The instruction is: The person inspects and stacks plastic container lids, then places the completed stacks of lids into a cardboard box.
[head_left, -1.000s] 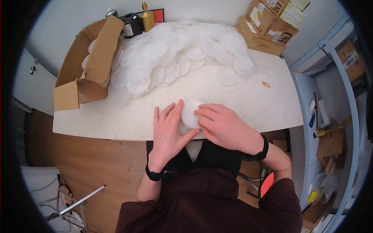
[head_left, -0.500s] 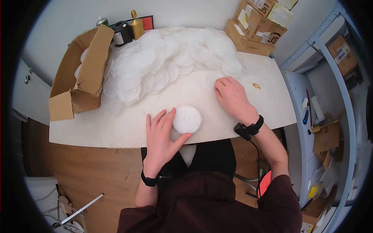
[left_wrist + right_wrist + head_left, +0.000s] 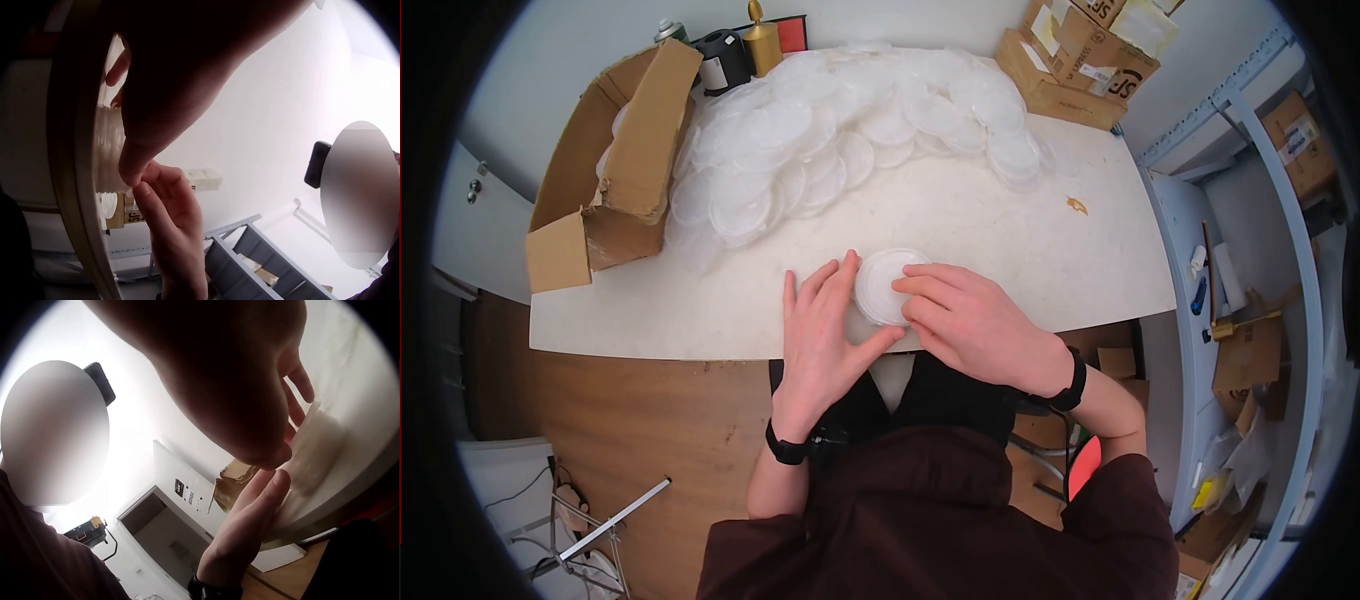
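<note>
A short stack of round translucent plastic lids (image 3: 878, 292) stands near the table's front edge, its ribbed side showing in the left wrist view (image 3: 107, 150). My left hand (image 3: 815, 335) lies along the stack's left side, fingers spread and fairly straight, with the thumb reaching round the near side. From the right, my right hand (image 3: 980, 328) bends its fingers over the top and pinches a lid at the rim. In the right wrist view, that lid (image 3: 307, 422) tilts at the top of the stack (image 3: 322, 456). The right palm hides part of the stack.
A broad heap of loose translucent lids (image 3: 800, 140) covers the back of the white table (image 3: 1000, 225). An open cardboard box (image 3: 635, 165) stands at the left. Taped cartons (image 3: 1090, 60) are piled back right. A blue-grey shelf (image 3: 1250, 160) stands beyond the right edge.
My right hand left the stack, reached a lone lid near the heap, and came back to the stack. That lid is gone from its spot. The left hand has stayed beside the stack.
</note>
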Motion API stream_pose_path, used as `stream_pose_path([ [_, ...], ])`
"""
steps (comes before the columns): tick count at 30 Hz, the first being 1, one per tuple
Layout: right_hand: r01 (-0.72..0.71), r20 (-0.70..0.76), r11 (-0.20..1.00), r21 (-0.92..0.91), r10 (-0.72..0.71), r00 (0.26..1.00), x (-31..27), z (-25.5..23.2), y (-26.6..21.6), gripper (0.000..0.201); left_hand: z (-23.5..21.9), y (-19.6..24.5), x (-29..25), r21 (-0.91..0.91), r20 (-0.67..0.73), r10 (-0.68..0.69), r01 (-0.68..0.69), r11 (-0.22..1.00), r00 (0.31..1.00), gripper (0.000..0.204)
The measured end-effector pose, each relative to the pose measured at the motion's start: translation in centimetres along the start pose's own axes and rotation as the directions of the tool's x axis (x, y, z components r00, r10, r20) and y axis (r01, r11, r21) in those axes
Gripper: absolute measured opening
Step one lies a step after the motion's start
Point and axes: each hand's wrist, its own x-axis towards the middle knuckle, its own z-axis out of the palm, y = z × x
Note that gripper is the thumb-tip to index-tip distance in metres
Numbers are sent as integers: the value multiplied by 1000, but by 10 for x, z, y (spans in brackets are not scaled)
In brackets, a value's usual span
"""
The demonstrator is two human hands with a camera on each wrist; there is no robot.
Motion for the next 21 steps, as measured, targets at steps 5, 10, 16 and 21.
stream_pose_path([
  [5,12,4,999,45,-13,1000,1,5,4,22,0,1,0,-25,9,-7,7,1000,1000,104],
  [10,23,10,1000,17,-23,1000,-3,6,4,25,3,-3,-3,-16,27,10,-10,1000,1000,100],
  [16,-7,-11,999,46,8,1000,-6,12,6,24,0,1,-1,-21,1,7,-7,1000,1000,97],
  [21,34,-45,998,49,-31,999,-3,15,6,21,-2,1,-3,-52,46,-15,17,998,999,94],
])
